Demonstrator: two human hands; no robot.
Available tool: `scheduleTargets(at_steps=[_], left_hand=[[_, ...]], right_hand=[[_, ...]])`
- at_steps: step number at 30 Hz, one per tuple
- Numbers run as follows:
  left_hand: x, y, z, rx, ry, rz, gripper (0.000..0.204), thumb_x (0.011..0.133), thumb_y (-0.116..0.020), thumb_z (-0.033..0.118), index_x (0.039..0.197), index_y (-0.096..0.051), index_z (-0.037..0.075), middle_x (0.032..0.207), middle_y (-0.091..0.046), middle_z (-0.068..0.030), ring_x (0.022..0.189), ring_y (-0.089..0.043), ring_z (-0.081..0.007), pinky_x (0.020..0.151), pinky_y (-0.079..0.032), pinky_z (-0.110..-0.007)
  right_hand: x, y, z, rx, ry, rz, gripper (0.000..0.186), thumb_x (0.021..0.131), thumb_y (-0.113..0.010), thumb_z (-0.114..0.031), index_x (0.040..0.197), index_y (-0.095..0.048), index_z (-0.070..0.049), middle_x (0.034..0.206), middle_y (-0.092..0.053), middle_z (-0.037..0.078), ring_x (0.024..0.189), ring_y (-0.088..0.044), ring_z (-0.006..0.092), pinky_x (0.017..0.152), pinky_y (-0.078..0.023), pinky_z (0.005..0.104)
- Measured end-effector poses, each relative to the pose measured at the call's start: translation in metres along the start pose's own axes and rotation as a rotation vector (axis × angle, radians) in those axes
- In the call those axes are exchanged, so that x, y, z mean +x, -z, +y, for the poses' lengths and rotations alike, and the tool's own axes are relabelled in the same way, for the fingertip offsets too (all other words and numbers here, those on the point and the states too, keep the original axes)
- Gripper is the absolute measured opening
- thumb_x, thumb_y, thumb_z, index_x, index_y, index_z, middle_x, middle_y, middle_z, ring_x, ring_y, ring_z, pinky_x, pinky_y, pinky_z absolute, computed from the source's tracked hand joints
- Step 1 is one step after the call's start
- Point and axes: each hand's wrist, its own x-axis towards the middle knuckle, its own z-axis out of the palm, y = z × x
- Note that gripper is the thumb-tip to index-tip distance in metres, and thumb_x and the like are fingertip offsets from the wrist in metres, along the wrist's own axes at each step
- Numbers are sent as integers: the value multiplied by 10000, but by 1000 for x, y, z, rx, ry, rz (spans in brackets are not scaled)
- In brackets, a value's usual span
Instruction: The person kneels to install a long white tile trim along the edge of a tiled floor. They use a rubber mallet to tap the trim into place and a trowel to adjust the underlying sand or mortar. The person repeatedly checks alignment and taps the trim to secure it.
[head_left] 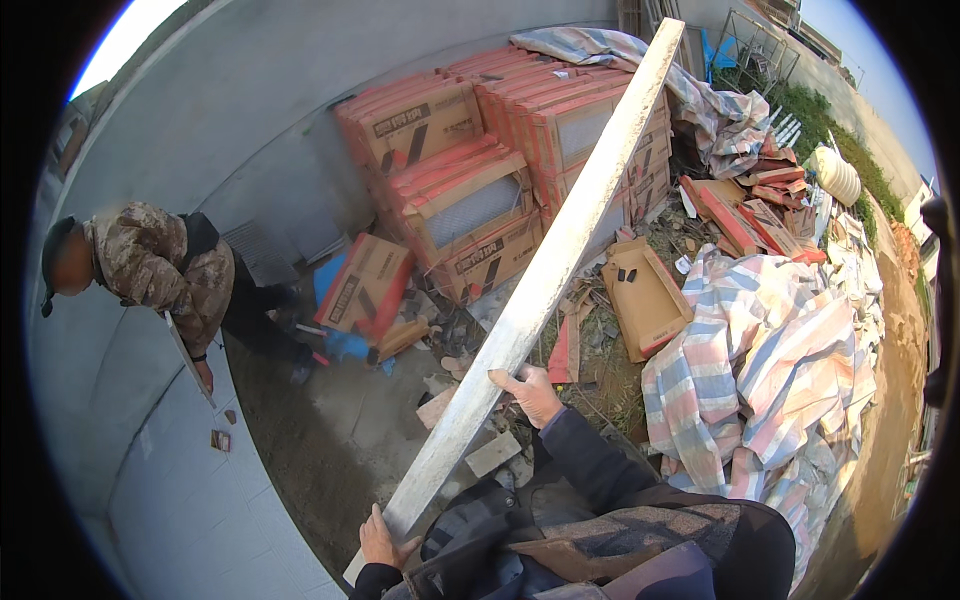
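A long, straight whitish bar (560, 240), like a screed straightedge smeared with dried mortar, slants from the lower left up to the far right. My left hand (382, 541) grips its near end, fingers over one edge and thumb on the other side. Farther up, my right hand (532, 394) holds the bar's right edge, thumb laid on its face and the other fingers partly hidden. The bar is raised off the ground, passing in front of stacked red-edged cardboard boxes (470, 190).
A co-worker (165, 260) in camouflage bends at the left beside pale floor tiles (200, 500), holding a thin strip. An opened carton (645, 300), rubble (493, 455) and a striped tarp (740, 340) lie to the right. A grey wall (250, 100) runs behind.
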Motion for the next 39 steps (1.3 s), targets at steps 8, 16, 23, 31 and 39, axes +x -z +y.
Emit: scheduleTargets(at_steps=[8, 16, 23, 31, 39], left_hand=[[102, -51, 48, 106, 88, 145, 1083, 633, -914, 344, 1487, -400, -82, 1235, -613, -265, 1193, -589, -434, 1039, -468, -487], [267, -48, 275, -86, 144, 65, 1032, 638, -900, 325, 1462, -427, -78, 1224, -612, -268, 1161, -606, -444, 1000, -491, -495], [571, 24, 519, -213, -221, 400, 867, 695, -835, 270, 1407, -476, -73, 1189, -627, -260, 1098, -633, -458, 932, -522, -507], [885, 116, 761, -54, -200, 373, 601, 724, -839, 286, 1174, -566, -4, 1192, -663, -254, 1116, -687, -413, 974, -558, -481], [1053, 146, 840, 33, -286, 412, 646, 748, -855, 351, 1185, -549, -13, 1172, -658, -218, 1081, -690, -384, 924, -571, -471]], right_hand=[[177, 132, 12, 14, -114, 16, 467, 887, -858, -302, 1172, -726, 44, 1038, -744, 55, 777, -647, 102, 594, -477, 264], [352, 276, -158, -47, 1, 16, 424, 890, -832, -274, 1139, -740, 56, 1040, -764, 87, 848, -703, 155, 739, -551, 301], [464, 368, -339, -45, 282, 142, 838, 965, -686, -613, 1479, -513, 27, 1339, -662, 138, 1184, -665, 191, 778, -527, 264], [326, 567, -168, 3, -12, 426, 554, 1016, -682, -437, 1315, -599, 22, 1253, -715, 168, 978, -762, 240, 689, -562, 309], [13, 670, 40, 582, -596, 1195, 372, 999, -503, -387, 1094, -506, -27, 970, -618, 201, 767, -658, 430, 669, -486, 544]])
